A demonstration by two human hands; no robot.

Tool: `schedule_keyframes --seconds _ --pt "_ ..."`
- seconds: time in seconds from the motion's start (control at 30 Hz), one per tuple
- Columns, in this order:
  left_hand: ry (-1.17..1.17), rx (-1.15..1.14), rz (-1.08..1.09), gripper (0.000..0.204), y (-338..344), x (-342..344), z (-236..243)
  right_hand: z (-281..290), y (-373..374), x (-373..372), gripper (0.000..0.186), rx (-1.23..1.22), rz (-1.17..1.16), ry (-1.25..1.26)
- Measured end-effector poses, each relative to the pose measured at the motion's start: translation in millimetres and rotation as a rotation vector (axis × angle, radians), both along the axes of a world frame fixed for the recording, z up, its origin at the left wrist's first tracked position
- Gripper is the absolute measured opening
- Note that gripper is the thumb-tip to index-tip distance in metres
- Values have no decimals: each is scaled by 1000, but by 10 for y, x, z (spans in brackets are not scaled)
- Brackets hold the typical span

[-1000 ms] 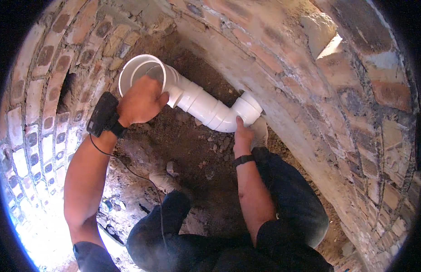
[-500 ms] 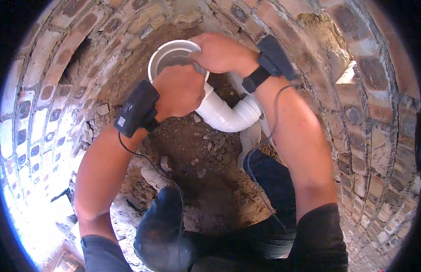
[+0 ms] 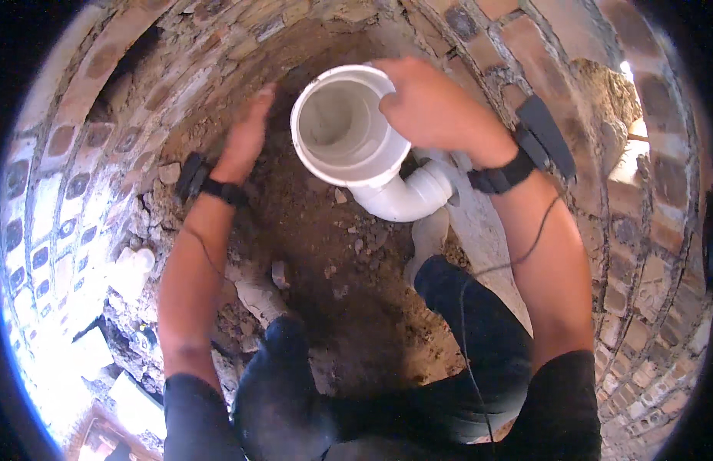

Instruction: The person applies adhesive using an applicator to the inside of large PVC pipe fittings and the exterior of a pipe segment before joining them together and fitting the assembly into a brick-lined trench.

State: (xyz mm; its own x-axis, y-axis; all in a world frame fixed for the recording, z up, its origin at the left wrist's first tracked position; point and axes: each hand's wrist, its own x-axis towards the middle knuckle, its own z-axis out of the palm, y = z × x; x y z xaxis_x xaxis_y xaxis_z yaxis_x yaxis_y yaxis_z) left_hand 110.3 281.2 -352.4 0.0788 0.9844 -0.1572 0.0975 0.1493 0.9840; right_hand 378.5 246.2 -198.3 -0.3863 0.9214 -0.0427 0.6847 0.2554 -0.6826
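A white plastic drain pipe (image 3: 343, 175) stands over the dirt with its wide round mouth tilted up toward me. Inside the mouth its bore shows pale grey. Below the mouth, a curved white elbow (image 3: 409, 198) bends to the right and meets the wall side. My right hand (image 3: 441, 107) grips the right rim, thumb inside the mouth and the other fingers behind the rim, partly hidden. To the left of the pipe, apart from it, my left hand (image 3: 249, 134) is held up with fingers stretched out and nothing in it, slightly blurred.
Curved brick walls (image 3: 625, 223) close in on both sides. Loose rubble (image 3: 364, 242) lies on the dirt floor (image 3: 326, 269). My feet and bent knees (image 3: 283, 384) are below the pipe. A pale concrete strip (image 3: 487, 223) runs beside my right leg. Thin cables hang from both wrist devices.
My left hand has come out of the pipe mouth, opened and moved left. The mouth has shifted right and tilted more toward me, with my right hand still on its rim.
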Motion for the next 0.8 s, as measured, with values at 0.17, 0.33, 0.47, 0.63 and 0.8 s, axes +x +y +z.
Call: schedule_keyframes --seconds 0.17,0.33,0.47,0.63,0.8 --pt "-408 -667 -210 50 60 476 -162 185 -230 55 32 -12 -84 -57" --pt "-702 -574 -501 53 -54 715 -243 483 -887 269 49 -81 -178 -30" --pt "-608 -404 -462 59 -330 778 88 806 -1378 341 52 -90 -271 8" --pt "-228 -78 -646 72 -649 861 446 983 -2241 534 53 -275 -522 -19" --pt "-97 218 -727 67 -1105 1056 823 1042 -3013 776 51 -239 -675 -4"
